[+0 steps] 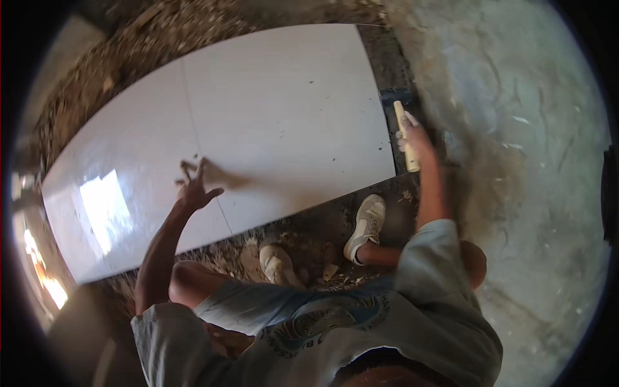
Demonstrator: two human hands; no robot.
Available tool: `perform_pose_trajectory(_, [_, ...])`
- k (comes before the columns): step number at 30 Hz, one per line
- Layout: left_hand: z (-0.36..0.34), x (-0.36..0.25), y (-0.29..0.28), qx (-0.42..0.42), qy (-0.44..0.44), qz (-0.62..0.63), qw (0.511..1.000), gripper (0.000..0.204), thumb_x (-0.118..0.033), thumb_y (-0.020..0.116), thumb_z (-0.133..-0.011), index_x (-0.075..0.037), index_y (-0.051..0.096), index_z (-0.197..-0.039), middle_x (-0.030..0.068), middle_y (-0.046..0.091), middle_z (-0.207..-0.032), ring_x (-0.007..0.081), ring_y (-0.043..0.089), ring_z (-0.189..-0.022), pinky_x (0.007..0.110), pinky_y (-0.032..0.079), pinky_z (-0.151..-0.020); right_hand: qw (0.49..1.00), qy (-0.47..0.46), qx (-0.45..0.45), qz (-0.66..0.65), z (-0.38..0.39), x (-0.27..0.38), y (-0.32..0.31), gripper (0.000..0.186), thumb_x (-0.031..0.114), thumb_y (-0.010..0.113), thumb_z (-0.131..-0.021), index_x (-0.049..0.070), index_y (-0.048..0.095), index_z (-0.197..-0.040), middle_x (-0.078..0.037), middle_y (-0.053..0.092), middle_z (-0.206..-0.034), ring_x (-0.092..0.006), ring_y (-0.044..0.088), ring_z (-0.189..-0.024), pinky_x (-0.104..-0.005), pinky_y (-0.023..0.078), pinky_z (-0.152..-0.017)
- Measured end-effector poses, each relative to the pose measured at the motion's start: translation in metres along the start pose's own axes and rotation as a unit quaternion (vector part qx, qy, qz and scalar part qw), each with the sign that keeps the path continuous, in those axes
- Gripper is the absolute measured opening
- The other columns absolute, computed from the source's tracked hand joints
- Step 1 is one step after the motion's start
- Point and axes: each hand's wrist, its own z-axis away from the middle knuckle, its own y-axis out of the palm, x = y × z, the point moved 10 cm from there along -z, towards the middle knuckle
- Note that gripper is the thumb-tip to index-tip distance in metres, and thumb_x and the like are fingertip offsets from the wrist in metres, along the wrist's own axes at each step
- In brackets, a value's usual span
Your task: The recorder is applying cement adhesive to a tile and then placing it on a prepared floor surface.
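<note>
Two large, glossy white tiles lie side by side with a thin seam between them: a left tile (129, 148) and a right tile (284, 103). Over the seam, my left hand (192, 185) has its fingers spread and holds nothing; whether its fingertips touch the surface I cannot tell. Beyond the right tile's right edge, my right hand (416, 135) is closed around a pale yellow bar (411, 158), which points away from me. Its exact kind does not show. Small dark specks dot the right tile.
Loose brown soil and rubble (129, 58) run along the tiles' far side. A dark strip (383, 55) borders the right tile, with a rough grey concrete floor (516, 161) to its right. My shoes (367, 226) stand on dirt by the near edge.
</note>
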Motion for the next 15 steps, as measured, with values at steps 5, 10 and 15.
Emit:
perform_pose_trajectory(5, [-0.015,-0.002,-0.016,-0.106,-0.019,0.025,0.994,0.104,-0.07,0.057,-0.076,-0.023,0.002,-0.151,0.0417,0.005,-0.145,0.0521,0.004,-0.139,0.076,0.016,-0.097,0.997,0.043,-0.015,-0.055,-0.009,0.017,-0.087,0.047,0.032,0.047,-0.099,0.025,0.032,-0.143,-0.004,0.049,-0.068,-0.0098,0.039,-0.043,-0.0272,0.038,-0.04])
perform_pose_trajectory(10, [-0.02,-0.007,-0.027,-0.18,-0.02,0.053,0.982,0.1,-0.066,0.061,-0.076,-0.023,0.011,-0.151,0.0365,0.001,-0.149,0.0467,-0.001,-0.141,0.075,0.013,-0.098,0.995,-0.06,-0.068,-0.036,-0.036,0.042,-0.101,0.042,0.031,0.046,-0.099,0.021,0.038,-0.139,-0.003,0.05,-0.068,-0.0103,0.04,-0.043,-0.0271,0.038,-0.04])
perform_pose_trajectory(15, [-0.005,0.019,-0.019,-0.196,-0.041,-0.007,0.98,0.101,-0.059,0.066,-0.076,-0.02,0.011,-0.151,0.0348,0.004,-0.149,0.0504,0.017,-0.136,0.071,0.021,-0.099,0.992,0.026,0.125,0.017,-0.05,0.007,-0.01,0.048,0.035,0.046,-0.098,0.022,0.034,-0.143,-0.003,0.051,-0.069,-0.0113,0.045,-0.047,-0.027,0.041,-0.043])
